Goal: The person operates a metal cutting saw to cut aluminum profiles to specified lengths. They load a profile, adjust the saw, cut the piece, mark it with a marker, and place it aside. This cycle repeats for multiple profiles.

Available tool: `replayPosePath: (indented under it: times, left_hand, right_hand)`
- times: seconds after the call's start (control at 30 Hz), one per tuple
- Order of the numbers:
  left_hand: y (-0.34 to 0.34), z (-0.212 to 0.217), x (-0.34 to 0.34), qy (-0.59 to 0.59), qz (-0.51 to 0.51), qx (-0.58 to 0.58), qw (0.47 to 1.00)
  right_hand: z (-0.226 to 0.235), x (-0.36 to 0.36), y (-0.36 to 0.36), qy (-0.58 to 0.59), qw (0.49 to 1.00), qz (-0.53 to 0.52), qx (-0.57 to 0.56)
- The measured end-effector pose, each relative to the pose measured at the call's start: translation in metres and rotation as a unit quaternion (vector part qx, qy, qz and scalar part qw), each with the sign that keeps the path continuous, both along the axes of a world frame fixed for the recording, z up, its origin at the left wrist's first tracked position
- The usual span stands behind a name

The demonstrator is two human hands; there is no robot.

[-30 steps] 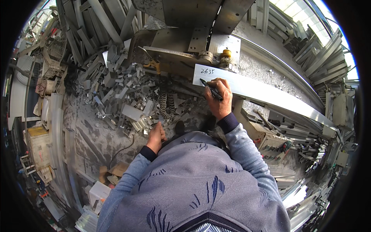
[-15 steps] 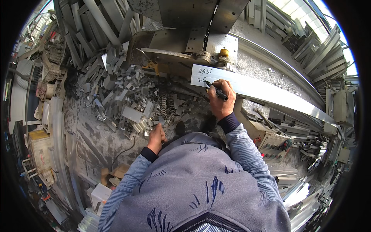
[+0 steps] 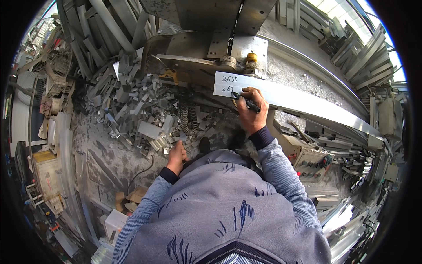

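Note:
My right hand (image 3: 255, 112) grips a black marker pen (image 3: 249, 104), its green-tipped end touching the face of a long, pale metal profile (image 3: 307, 107). Two rows of handwritten black figures stand near the left end of this profile, the lower row ending at the pen tip. The profile runs from the machine away to the right. Low in front of my body hangs my left hand (image 3: 177, 157), fingers curled; whatever may be inside them is hidden.
A metal machine (image 3: 189, 48) with a yellow-capped fitting (image 3: 251, 58) stands ahead. Left of it lies a heap of metal offcuts (image 3: 132, 101); a coiled hose (image 3: 189, 121) hangs nearby. A control box (image 3: 310, 165) with knobs is at right. Long profiles (image 3: 66, 154) line the left.
The lower row of writing has grown by a figure as the pen moved along. The profile and machine appear slightly further left in view. My left hand stays in place.

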State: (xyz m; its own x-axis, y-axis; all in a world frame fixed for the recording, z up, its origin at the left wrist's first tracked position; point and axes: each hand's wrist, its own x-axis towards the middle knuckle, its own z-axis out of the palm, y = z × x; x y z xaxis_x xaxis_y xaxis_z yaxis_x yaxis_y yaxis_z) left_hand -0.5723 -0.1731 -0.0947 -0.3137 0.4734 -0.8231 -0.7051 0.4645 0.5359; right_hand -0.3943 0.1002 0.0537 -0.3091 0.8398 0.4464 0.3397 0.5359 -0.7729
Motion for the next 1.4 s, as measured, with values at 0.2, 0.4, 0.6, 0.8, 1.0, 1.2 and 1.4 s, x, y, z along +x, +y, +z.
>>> replayPosePath:
  times: [0.2, 0.4, 0.6, 0.8, 1.0, 1.2, 1.4]
  left_hand:
    - [0.001, -0.004, 0.000, 0.007, 0.005, -0.013, 1.000]
    - [0.001, -0.005, -0.001, 0.011, -0.001, -0.003, 1.000]
    - [0.001, -0.004, -0.001, 0.013, -0.006, -0.006, 1.000]
    - [-0.003, -0.010, -0.003, 0.018, -0.013, -0.006, 1.000]
    - [-0.001, -0.003, -0.003, 0.017, -0.023, 0.006, 1.000]
    - [0.026, 0.039, -0.005, 0.076, -0.106, 0.052, 0.990]
    - [0.079, 0.103, -0.007, 0.358, -0.227, 0.192, 0.885]
  right_hand:
    - [0.001, 0.002, 0.005, 0.005, 1.000, -0.010, 0.020]
    - [0.005, 0.003, 0.006, -0.005, 1.000, 0.009, 0.024]
    - [0.005, 0.001, 0.004, 0.015, 0.999, -0.037, 0.014]
    - [0.001, 0.000, -0.005, -0.007, 0.999, 0.030, 0.006]
    - [0.003, -0.006, -0.009, 0.012, 1.000, 0.016, 0.011]
    - [0.025, 0.016, -0.011, 0.127, 0.966, 0.034, -0.222]
    - [0.033, 0.023, -0.014, 0.362, 0.823, 0.263, -0.350]
